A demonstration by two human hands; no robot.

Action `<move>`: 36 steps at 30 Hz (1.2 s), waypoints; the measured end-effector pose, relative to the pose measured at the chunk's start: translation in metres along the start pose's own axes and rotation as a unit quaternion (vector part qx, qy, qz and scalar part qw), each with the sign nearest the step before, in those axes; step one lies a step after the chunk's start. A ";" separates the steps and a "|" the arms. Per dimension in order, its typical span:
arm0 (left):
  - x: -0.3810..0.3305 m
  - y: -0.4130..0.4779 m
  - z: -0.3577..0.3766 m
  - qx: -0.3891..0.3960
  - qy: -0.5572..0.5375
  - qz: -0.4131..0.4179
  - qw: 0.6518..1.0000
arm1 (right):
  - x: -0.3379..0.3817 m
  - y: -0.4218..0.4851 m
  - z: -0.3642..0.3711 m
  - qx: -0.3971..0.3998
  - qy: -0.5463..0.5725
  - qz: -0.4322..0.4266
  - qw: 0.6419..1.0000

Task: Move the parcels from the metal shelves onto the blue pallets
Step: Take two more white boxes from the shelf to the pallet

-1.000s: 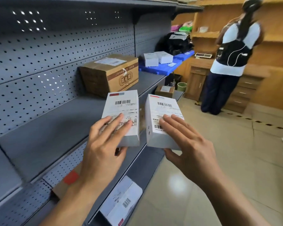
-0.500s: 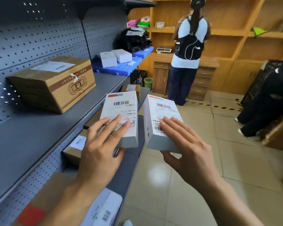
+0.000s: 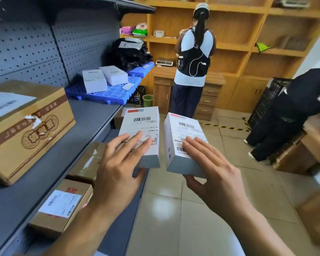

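Left hand (image 3: 116, 169) grips the left box (image 3: 142, 130), white with a shipping label: fingers spread flat over the label, thumb under the near end. Right hand (image 3: 216, 170) grips the right box (image 3: 183, 135) the same way. The boxes are side by side with a narrow gap between them, both in the air above the tiled floor (image 3: 174, 209). Left of the left hand is a metal shelf (image 3: 63, 145) bearing a brown carton (image 3: 26, 126), with smaller cartons (image 3: 63, 206) on the tier below. Ahead of both held boxes, past the shelf end, a blue pallet (image 3: 115, 93) carries two white parcels (image 3: 94, 83). Farther ahead, a person with a backpack (image 3: 192, 61) faces away.
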State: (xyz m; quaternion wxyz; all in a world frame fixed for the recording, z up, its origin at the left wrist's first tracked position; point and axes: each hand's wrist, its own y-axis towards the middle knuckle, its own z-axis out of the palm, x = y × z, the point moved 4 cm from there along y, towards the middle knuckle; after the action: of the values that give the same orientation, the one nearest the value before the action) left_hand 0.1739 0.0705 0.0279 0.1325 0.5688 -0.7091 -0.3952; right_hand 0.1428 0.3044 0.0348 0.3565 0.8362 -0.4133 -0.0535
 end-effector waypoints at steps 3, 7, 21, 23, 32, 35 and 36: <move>0.022 0.030 0.020 -0.007 -0.010 0.001 1.000 | -0.014 0.031 0.017 0.000 -0.008 0.006 1.000; 0.049 0.064 0.042 -0.024 -0.023 -0.012 0.999 | -0.032 0.064 0.039 -0.008 -0.014 0.009 1.000; 0.114 0.127 0.095 -0.041 -0.029 -0.040 0.998 | -0.074 0.148 0.119 -0.004 0.017 -0.010 1.000; 0.116 0.135 0.100 -0.044 -0.026 -0.035 0.998 | -0.082 0.156 0.124 -0.005 0.022 -0.013 1.000; 0.116 0.175 0.136 -0.059 0.014 -0.044 0.997 | -0.141 0.201 0.151 -0.007 0.058 -0.038 0.998; 0.109 0.194 0.150 -0.061 0.031 -0.053 0.996 | -0.166 0.223 0.156 -0.005 0.064 -0.057 0.996; 0.107 0.202 0.156 -0.064 0.039 -0.055 0.996 | -0.175 0.233 0.158 -0.004 0.067 -0.065 0.996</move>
State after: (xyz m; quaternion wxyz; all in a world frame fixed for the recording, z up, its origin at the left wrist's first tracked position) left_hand -0.1014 0.0446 0.0418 0.1743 0.6124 -0.6438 -0.4243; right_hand -0.1841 0.2513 0.0312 0.3824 0.8617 -0.3327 -0.0221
